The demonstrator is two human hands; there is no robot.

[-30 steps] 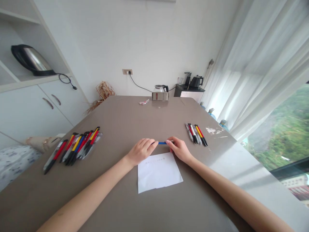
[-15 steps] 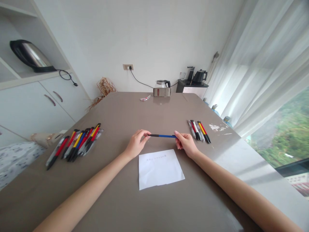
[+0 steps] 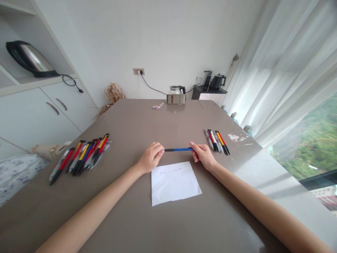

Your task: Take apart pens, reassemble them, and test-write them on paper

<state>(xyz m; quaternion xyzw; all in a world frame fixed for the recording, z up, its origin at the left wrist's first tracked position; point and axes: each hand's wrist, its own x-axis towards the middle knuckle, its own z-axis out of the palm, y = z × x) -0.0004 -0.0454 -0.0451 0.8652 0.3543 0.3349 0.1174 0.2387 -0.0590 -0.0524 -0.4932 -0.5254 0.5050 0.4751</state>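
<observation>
A blue pen (image 3: 180, 149) with a dark grip lies level between my two hands, above the far edge of a white sheet of paper (image 3: 175, 186). My left hand (image 3: 152, 156) is closed at the pen's dark tip end, fingers curled over it. At the other end my right hand (image 3: 202, 154) pinches the pen with the thumb on top. A short line of handwriting runs along the top of the paper. To the left rests a pile of several pens (image 3: 84, 154), red, yellow, blue and clear. Several more pens (image 3: 217, 141) lie side by side at the right.
On the brown table (image 3: 126, 211), a phone (image 3: 176, 99) leans at the far edge before a glass pot (image 3: 177, 89). A small wrapper (image 3: 158, 105) lies nearby. White patches (image 3: 237, 137) mark the right side. A kettle (image 3: 33, 59) stands on the left shelf.
The fingers of my left hand have curled in more around the tip end of the pen. My right hand keeps its pinch, and the view has shifted slightly.
</observation>
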